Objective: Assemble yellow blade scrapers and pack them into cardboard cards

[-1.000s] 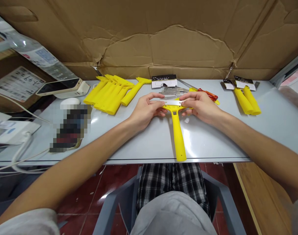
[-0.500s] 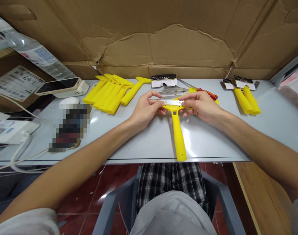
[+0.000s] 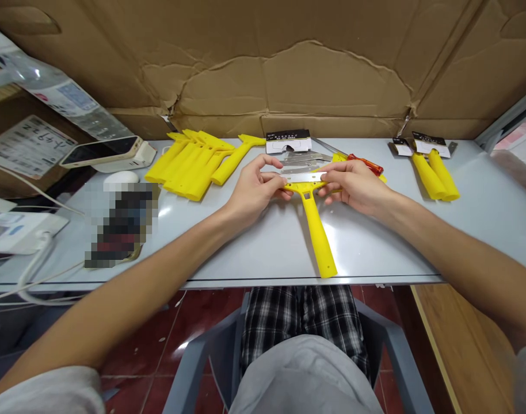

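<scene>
A yellow plastic scraper handle (image 3: 320,238) lies on the table with its wide head away from me and its grip slanting toward the front edge. Across the head rests a flat metal blade (image 3: 304,177) with small holes. My left hand (image 3: 260,187) pinches the left end of blade and head between thumb and fingers. At the right end, my right hand (image 3: 349,183) grips the same pieces, its fingertips on the blade. Just beyond the hands lie several loose metal blades (image 3: 300,159) and a red-handled screwdriver (image 3: 366,164).
Several yellow handles (image 3: 191,167) lie at the back left. Two carded yellow scrapers (image 3: 435,175) sit on the right. A black-and-white card (image 3: 289,141) stands near the cardboard wall (image 3: 332,80). To the left are a phone on a stand (image 3: 103,154), a bottle (image 3: 68,95) and cables.
The handle's grip has swung slightly to the right and away from the table's front edge. Both hands have kept their hold at the head, moving slightly with it.
</scene>
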`<state>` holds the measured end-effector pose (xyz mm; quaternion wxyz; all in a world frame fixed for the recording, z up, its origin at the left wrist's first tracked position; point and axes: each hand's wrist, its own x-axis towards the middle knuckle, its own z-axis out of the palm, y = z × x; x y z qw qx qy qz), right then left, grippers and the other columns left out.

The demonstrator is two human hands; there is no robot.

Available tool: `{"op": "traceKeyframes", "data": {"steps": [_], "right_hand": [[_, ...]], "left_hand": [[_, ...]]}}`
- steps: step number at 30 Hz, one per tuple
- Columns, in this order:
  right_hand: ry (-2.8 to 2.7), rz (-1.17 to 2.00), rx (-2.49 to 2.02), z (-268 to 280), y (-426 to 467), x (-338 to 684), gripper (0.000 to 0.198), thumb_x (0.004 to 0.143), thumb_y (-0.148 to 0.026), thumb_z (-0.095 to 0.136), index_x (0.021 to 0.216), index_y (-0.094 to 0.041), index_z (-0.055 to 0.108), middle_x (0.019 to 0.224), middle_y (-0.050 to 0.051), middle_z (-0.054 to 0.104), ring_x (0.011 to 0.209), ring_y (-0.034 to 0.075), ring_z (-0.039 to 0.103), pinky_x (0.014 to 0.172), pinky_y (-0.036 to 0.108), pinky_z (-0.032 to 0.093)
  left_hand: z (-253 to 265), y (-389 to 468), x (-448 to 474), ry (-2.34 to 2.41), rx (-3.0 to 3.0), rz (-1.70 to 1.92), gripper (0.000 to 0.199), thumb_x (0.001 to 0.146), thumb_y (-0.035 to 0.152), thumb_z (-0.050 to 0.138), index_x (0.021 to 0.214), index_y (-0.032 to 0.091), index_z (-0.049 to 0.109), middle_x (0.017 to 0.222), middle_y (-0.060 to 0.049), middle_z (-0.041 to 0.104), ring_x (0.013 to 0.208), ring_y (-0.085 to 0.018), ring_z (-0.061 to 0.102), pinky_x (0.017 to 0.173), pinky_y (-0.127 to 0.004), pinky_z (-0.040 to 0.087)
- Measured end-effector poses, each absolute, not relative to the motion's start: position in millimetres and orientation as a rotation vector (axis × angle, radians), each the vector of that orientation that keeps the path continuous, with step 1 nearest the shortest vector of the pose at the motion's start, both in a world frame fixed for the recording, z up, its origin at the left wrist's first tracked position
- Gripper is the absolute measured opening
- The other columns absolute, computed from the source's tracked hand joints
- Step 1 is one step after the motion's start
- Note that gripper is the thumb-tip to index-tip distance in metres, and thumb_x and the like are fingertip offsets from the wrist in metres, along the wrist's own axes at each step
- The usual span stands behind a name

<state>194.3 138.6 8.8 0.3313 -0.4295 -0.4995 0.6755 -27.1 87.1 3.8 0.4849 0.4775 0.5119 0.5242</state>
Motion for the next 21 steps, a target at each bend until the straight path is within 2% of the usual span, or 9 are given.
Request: {"op": "traceKeyframes", "data": {"steps": [8, 13, 21], "right_hand": [[-1.289, 1.71, -1.146, 12, 137, 193, 0.021, 0.09, -0.005, 0.065, 0.111, -0.004, 0.068, 0.093, 0.015, 0.072, 0.069, 0.014, 0.072, 0.061, 0.023, 0.062], [-1.277, 1.648, -1.169, 15, 137, 192, 0.019, 0.09, -0.005, 0.065, 0.11, -0.005, 0.067, 0.084, 0.012, 0.069, 0.067, 0.014, 0.07, 0.06, 0.024, 0.062], [-1.276, 1.641, -1.167, 17, 136, 191, 0.018, 0.09, -0.005, 0.064, 0.108, -0.006, 0.067, 0.083, 0.011, 0.067, 0.066, 0.013, 0.068, 0.059, 0.024, 0.06]], "left_hand": [[6, 89, -26, 1.243, 1.046, 1.234, 0.03, 0.09, 0.004, 0.067, 0.112, 0.019, 0.054, 0.07, 0.0, 0.077, 0.056, -0.013, 0.074, 0.062, -0.022, 0.062], [6, 97, -30, 1.219, 0.878, 1.271, 0.027, 0.09, 0.0, 0.064, 0.108, 0.018, 0.057, 0.071, -0.002, 0.076, 0.058, -0.013, 0.076, 0.06, -0.02, 0.063], [4, 99, -34, 1.233, 0.955, 1.291, 0.028, 0.088, -0.002, 0.065, 0.104, 0.019, 0.056, 0.069, 0.0, 0.074, 0.056, -0.013, 0.075, 0.059, -0.021, 0.062]]}}
